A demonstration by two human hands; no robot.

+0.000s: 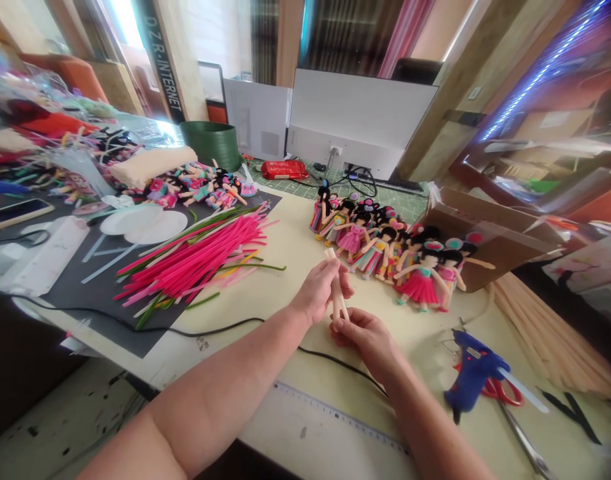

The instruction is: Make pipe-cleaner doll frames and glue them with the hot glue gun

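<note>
Head view, pale strips [339, 300]: between the two hands, above the surface [265, 287], long axis running away from the body with a slight leftward lean, lower ends a little spread
Left hand [319, 291]: fingers clamped on the upper, farther end of the pale strips
Right hand [365, 333]: thumb and fingers clamped around the lower ends, nearer the body, with most of the strips' length lying ahead and slightly left of these fingers
Dolls [419, 283]: grouped beyond the hands and to the right, not touching either
Pink sticks [195, 257]: heaped well left of the left hand
Glue gun [468, 373]: lying right of the right hand, just beside the scissors [520, 435]
</note>
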